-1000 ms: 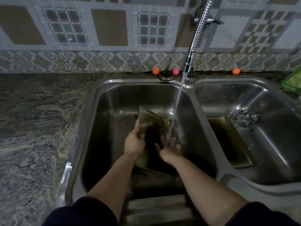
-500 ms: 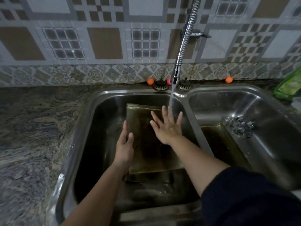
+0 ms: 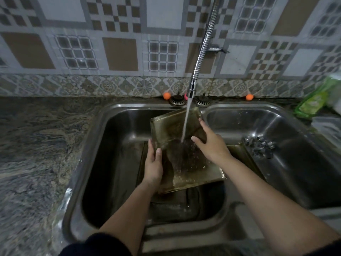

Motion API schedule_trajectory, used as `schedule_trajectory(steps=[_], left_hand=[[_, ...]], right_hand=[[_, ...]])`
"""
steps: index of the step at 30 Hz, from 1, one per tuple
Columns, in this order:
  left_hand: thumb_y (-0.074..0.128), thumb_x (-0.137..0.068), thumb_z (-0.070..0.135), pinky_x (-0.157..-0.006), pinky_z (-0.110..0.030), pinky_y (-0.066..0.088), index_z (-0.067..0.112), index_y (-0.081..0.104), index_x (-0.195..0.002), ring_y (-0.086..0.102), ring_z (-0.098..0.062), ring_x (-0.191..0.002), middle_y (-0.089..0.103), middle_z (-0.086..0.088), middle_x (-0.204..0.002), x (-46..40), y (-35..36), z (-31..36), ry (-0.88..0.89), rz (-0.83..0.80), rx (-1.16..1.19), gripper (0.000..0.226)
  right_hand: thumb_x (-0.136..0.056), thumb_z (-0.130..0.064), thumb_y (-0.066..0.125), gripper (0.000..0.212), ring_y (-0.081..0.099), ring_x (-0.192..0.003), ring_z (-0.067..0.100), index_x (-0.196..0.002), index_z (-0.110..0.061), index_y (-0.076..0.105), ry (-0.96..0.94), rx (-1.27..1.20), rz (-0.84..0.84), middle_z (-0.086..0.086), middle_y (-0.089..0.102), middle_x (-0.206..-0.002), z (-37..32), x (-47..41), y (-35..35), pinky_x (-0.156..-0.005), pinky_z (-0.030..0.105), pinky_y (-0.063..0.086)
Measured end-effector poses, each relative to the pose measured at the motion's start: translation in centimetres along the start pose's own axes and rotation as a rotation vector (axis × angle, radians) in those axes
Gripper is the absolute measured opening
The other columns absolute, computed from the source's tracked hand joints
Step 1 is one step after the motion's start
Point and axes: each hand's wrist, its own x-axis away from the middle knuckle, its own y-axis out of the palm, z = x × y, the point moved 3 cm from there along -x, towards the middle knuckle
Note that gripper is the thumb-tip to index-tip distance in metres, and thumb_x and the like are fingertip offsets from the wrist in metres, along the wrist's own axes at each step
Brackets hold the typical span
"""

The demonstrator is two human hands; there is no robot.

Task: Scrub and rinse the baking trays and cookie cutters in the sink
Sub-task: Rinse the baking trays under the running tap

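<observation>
From the head view, we see a double steel sink (image 3: pixel 114 115) set into a marbled stone tabletop (image 3: pixel 36 145), with patterned tiles on the wall behind. A flexible metal tap hose (image 3: pixel 202 45) hangs down over the divider between the two basins, and a stream of water (image 3: pixel 185 124) falls from its nozzle.

In the left basin we hold a baking tray (image 3: pixel 184 170), tilted so its far edge stands higher than its near edge, its inner face turned up to us. The water strikes it near the middle and splashes. Our left hand (image 3: pixel 153 167) grips the tray's left edge, thumb lying on the inner face and the other fingers curled behind the rim. Our right hand (image 3: pixel 210 143) holds the right edge, thumb stretched across the wet inner face close to where the water lands, forefinger extended along the rim; the remaining fingers are hidden behind the tray. Beneath it a second tray (image 3: pixel 166 198) lies lower in the same basin.

In the right basin another tray (image 3: pixel 239 154) leans near the divider, and a cluster of metal cookie cutters (image 3: pixel 258 145) lies just beside it. A green packet (image 3: pixel 311 102) lies on the tabletop at far right. Two orange balls (image 3: pixel 166 96) lie along the back ledge.
</observation>
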Motion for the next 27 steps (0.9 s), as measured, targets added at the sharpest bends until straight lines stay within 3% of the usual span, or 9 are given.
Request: schedule_trajectory(steps=[6, 10, 13, 16, 18, 20, 23, 24, 27], left_hand=[[0.036, -0.103, 0.028, -0.108, -0.038, 0.037, 0.039, 0.027, -0.148, 0.040, -0.014, -0.134, 0.039, 0.006, -0.149, 0.4, 2.3, 1.2, 0.099, 0.015, 0.070, 0.047], [0.036, -0.104, 0.023, -0.100, -0.016, 0.036, 0.031, 0.024, -0.151, 0.037, 0.000, -0.131, 0.040, 0.011, -0.148, 0.6, 2.3, 3.0, 0.275, 0.121, -0.052, 0.049], [0.037, -0.103, 0.020, -0.100, -0.012, 0.033, 0.027, 0.024, -0.151, 0.038, 0.001, -0.130, 0.040, 0.010, -0.148, 0.7, 2.0, 4.5, 0.360, 0.217, -0.121, 0.050], [0.039, -0.103, 0.021, -0.093, -0.003, 0.032, 0.031, 0.022, -0.151, 0.040, 0.007, -0.127, 0.042, 0.014, -0.145, 0.9, 1.8, 5.7, 0.407, 0.210, -0.206, 0.053], [0.042, -0.102, 0.022, -0.083, -0.002, 0.037, 0.041, 0.020, -0.150, 0.051, 0.016, -0.108, 0.053, 0.017, -0.131, 1.5, 1.9, 5.9, 0.434, 0.165, -0.348, 0.056], [0.043, -0.101, 0.023, -0.070, -0.010, 0.043, 0.047, 0.016, -0.148, 0.062, 0.007, -0.085, 0.065, 0.011, -0.115, 2.3, 2.1, 5.8, 0.512, 0.163, -0.630, 0.059], [0.039, -0.101, 0.028, -0.073, -0.028, 0.051, 0.048, 0.008, -0.148, 0.065, -0.015, -0.103, 0.053, 0.007, -0.139, 3.7, 3.1, 4.5, 0.641, 0.066, -0.972, 0.060], [0.036, -0.102, 0.031, -0.076, -0.032, 0.053, 0.049, 0.003, -0.147, 0.063, -0.018, -0.108, 0.043, 0.009, -0.148, 3.9, 3.6, 4.0, 0.637, 0.005, -1.035, 0.059], [0.023, -0.101, 0.041, -0.091, -0.036, 0.052, 0.048, -0.005, -0.145, 0.048, -0.015, -0.130, 0.024, 0.013, -0.157, 4.2, 4.7, 2.9, 0.625, -0.112, -1.041, 0.053]], right_hand=[[-0.096, -0.057, 0.032, 0.064, 0.023, -0.143, 0.034, -0.150, -0.046, -0.001, 0.105, 0.170, -0.111, 0.009, 0.011, -0.160, 1.5, 1.1, -0.9, -0.110, 0.049, 0.031], [-0.094, -0.065, 0.025, 0.065, -0.010, -0.147, 0.034, -0.149, -0.046, -0.003, 0.157, 0.157, -0.147, 0.007, -0.015, -0.160, 0.5, 1.1, 0.2, -0.117, 0.053, 0.005], [-0.090, -0.072, 0.021, 0.069, -0.023, -0.144, 0.030, -0.148, -0.046, -0.007, 0.125, 0.170, -0.163, 0.009, -0.021, -0.159, -1.9, 0.5, 0.6, -0.116, 0.054, -0.005], [-0.087, -0.074, 0.029, 0.076, -0.016, -0.147, 0.028, -0.150, -0.045, -0.003, 0.125, -0.040, -0.217, 0.005, -0.014, -0.161, -4.3, -0.2, 1.1, -0.117, 0.055, -0.001], [-0.087, -0.070, 0.040, 0.081, 0.000, -0.148, 0.024, -0.152, -0.036, 0.006, 0.081, -0.272, -0.231, 0.003, 0.001, -0.162, -5.9, -0.4, 1.7, -0.119, 0.047, 0.010], [-0.081, -0.068, 0.055, 0.094, 0.023, -0.144, 0.019, -0.153, -0.027, 0.010, 0.082, -0.540, -0.208, 0.000, 0.021, -0.158, -7.1, -0.9, 2.2, -0.115, 0.036, 0.023], [-0.051, -0.075, 0.069, 0.126, 0.038, -0.137, 0.023, -0.152, -0.031, 0.008, 0.268, -0.814, -0.056, 0.003, 0.032, -0.154, -6.9, -1.6, 2.5, -0.110, 0.047, 0.035], [-0.051, -0.072, 0.071, 0.123, 0.045, -0.132, 0.025, -0.151, -0.032, 0.012, 0.327, -0.877, 0.011, 0.004, 0.038, -0.150, -6.3, -2.0, 2.4, -0.105, 0.049, 0.042], [-0.085, -0.049, 0.064, 0.083, 0.050, -0.123, 0.023, -0.150, -0.041, 0.013, 0.369, -0.962, 0.110, -0.009, 0.039, -0.144, -4.6, -2.0, 1.3, -0.094, 0.044, 0.051]])
